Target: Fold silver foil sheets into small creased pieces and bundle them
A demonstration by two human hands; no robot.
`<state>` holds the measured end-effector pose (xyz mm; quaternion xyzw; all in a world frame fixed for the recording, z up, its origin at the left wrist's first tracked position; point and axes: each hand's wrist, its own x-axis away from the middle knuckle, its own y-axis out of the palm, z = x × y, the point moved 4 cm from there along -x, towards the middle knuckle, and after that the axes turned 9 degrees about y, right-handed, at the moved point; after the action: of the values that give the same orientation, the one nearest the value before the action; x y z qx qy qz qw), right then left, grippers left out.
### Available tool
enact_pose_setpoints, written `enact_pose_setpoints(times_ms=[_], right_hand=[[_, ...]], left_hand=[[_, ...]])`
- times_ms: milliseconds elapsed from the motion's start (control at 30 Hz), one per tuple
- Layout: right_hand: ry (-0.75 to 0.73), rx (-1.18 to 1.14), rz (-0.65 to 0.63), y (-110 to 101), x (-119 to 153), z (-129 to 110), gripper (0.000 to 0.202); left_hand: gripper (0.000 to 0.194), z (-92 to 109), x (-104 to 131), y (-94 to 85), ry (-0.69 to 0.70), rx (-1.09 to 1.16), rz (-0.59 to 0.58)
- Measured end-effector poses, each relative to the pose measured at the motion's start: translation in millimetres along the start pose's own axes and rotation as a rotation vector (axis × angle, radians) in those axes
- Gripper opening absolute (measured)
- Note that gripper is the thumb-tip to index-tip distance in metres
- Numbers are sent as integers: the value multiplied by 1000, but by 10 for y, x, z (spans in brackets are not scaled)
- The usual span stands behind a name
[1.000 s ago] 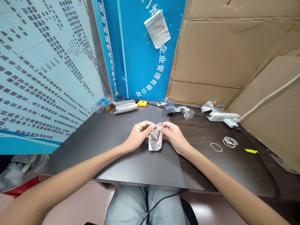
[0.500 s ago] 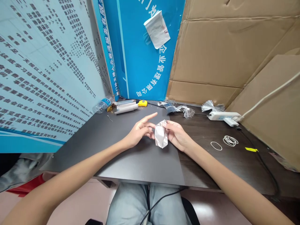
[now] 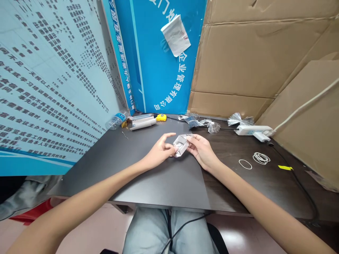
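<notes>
A small folded silvery-white paper piece (image 3: 181, 145) with an opening facing up is held over the dark desk. On its right side my right hand (image 3: 202, 150) pinches it between thumb and fingers. My left hand (image 3: 160, 150) grips its lower left edge with the thumb and a finger, while the index finger stretches out above it. Both hands are close together, and the fingertips behind the paper are partly hidden.
Behind the hands lie a plastic bottle (image 3: 116, 121), rolled sheets (image 3: 143, 123), a yellow tape measure (image 3: 161, 117) and fringed silver pieces (image 3: 194, 122). To the right are a power strip (image 3: 251, 130), white rings (image 3: 261, 158) and a yellow strip (image 3: 285, 168).
The folded piece has turned from hanging upright to lying tilted with its opening showing. My left thumb has moved onto its lower left edge.
</notes>
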<state>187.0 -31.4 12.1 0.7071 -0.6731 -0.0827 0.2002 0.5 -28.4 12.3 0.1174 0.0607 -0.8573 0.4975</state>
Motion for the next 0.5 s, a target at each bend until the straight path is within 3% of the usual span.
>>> enact_pose_setpoints(times_ms=[200,367,500], right_hand=[[-107,33,60,6,12,-25,54],[-131,63,54,-11,10,-35,45],[-106,57,49,-51,-10,-71,37]], left_hand=[[46,-12,-30,-51,73,23,78],[34,17,-53,-103,95,-39,98],[36,14,-84,-167,12,11,74]])
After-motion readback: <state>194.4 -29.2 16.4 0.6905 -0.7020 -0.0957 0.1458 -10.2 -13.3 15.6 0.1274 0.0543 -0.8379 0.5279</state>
